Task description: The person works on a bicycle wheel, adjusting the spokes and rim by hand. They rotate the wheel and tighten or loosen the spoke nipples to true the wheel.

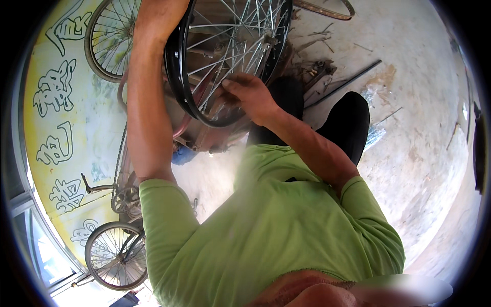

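A black-rimmed bicycle wheel (176,71) with loose-looking, crossing silver spokes (210,62) stands tilted in front of me. Its metal hub (268,43) shows towards the upper right of the wheel. My right hand (249,96) reaches in over the near part of the rim, fingers bent and closed around a spoke; the lower fingers are blurred. At the upper left, my left hand (166,15) lies against the outer side of the rim. The picture's top edge cuts it off, so its fingers are hidden.
Behind the wheel is a brown box-like surface (207,130). A bicycle with a front wheel (115,250) leans by the painted yellow wall (53,133) on the left. Metal scraps (319,71), a dark rod (348,81) and clear plastic (375,135) lie on the floor at right.
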A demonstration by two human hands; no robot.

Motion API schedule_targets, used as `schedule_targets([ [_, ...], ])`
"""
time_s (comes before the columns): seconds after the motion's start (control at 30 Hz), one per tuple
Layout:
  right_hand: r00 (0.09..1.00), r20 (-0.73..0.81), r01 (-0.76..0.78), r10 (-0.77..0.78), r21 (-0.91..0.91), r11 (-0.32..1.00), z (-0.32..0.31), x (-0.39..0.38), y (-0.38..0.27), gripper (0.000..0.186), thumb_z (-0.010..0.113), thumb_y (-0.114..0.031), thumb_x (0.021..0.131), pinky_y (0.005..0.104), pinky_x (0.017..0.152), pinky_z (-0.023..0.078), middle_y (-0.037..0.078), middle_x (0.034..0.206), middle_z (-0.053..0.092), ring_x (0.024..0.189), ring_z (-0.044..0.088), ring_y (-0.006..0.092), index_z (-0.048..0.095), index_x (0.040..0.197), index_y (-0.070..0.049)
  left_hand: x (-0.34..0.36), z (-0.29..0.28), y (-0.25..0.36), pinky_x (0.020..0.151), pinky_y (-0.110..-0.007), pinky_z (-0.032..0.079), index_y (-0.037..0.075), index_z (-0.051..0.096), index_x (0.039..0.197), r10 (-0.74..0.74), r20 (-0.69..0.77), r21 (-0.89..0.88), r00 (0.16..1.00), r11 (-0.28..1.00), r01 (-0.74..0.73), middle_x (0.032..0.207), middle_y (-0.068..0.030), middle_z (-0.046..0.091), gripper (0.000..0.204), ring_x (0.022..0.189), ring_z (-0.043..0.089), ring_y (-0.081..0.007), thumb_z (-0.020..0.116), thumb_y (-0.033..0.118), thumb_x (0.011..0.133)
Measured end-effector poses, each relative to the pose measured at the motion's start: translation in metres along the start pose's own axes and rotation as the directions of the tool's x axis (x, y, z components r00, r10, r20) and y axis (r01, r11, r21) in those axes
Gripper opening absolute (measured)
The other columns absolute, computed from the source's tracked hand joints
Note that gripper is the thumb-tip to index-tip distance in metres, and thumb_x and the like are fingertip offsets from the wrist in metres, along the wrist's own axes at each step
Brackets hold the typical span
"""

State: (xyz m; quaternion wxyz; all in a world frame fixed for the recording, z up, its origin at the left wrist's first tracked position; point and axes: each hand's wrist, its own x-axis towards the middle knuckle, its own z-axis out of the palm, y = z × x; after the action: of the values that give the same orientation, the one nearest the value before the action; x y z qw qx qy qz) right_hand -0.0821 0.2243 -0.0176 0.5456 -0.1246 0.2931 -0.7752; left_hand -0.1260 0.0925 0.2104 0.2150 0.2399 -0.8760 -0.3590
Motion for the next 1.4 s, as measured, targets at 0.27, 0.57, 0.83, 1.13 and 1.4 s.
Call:
schedule_targets([
  [0.27, 0.999, 0.049, -0.005, 0.005, 0.006, 1.000, 0.006, -0.003, -0.003, 0.022, 0.062, -0.018, 0.104, 0.0297, 0.076, 0.057, 0.008, 0.101, 0.075, 0.086, 0.072, 0.0166, 0.067, 0.117, 0.000, 0.019, 0.005, 0.009, 0.071, -0.030, 0.049, -0.002, 0.071, 0.103, 0.036, 0.033, 0.067, 0.999, 0.997, -0.039, 0.085, -0.0058, 0.069, 0.039, 0.077, 0.062, -0.0145, 0.072, 0.036, 0.097],
  [0.57, 0.974, 0.040, 0.225, -0.224, -0.316, 0.922, -0.002, -0.010, -0.017, 0.025, 0.064, -0.016, 0.103, 0.0308, 0.079, 0.058, 0.011, 0.099, 0.075, 0.089, 0.072, 0.0171, 0.067, 0.118, 0.003, 0.028, 0.009, 0.025, 0.079, -0.035, 0.052, -0.002, 0.073, 0.109, 0.055, -0.025, 0.208, 0.998, 0.977, -0.049, 0.090, -0.0099, 0.073, 0.046, 0.083, 0.067, -0.0196, 0.072, 0.041, 0.095],
  [0.83, 0.565, 0.428, 0.680, -0.705, -0.725, 0.105, 0.018, 0.023, -0.095, 0.024, 0.069, -0.018, 0.098, 0.0316, 0.079, 0.058, 0.010, 0.106, 0.075, 0.091, 0.073, 0.0197, 0.070, 0.117, -0.004, 0.056, 0.007, 0.020, 0.086, -0.039, 0.053, -0.005, 0.074, 0.107, 0.213, -0.028, 0.377, 0.977, 0.907, -0.187, 0.097, -0.0198, 0.076, 0.051, 0.091, 0.072, -0.0276, 0.068, 0.044, 0.092],
  [1.13, 0.782, 0.428, 0.623, -0.453, -0.538, 0.567, 0.036, 0.063, -0.122, 0.033, 0.071, -0.030, 0.099, 0.0333, 0.086, 0.058, 0.006, 0.106, 0.075, 0.092, 0.073, 0.0206, 0.069, 0.121, -0.006, 0.079, 0.013, 0.020, 0.088, -0.041, 0.053, -0.003, 0.075, 0.105, 0.255, -0.023, 0.374, 0.967, 0.899, -0.228, 0.097, -0.0230, 0.076, 0.047, 0.093, 0.072, -0.0309, 0.069, 0.041, 0.091],
  [1.4, 0.801, 0.473, 0.575, -0.368, -0.433, 0.694, 0.033, 0.087, -0.120, 0.024, 0.071, -0.019, 0.100, 0.0251, 0.075, 0.056, 0.004, 0.097, 0.073, 0.080, 0.065, 0.0100, 0.070, 0.116, -0.001, 0.083, 0.016, 0.016, 0.088, -0.041, 0.053, -0.004, 0.075, 0.106, 0.271, -0.022, 0.386, 0.962, 0.890, -0.242, 0.097, -0.0231, 0.076, 0.046, 0.093, 0.073, -0.0320, 0.069, 0.040, 0.090],
])
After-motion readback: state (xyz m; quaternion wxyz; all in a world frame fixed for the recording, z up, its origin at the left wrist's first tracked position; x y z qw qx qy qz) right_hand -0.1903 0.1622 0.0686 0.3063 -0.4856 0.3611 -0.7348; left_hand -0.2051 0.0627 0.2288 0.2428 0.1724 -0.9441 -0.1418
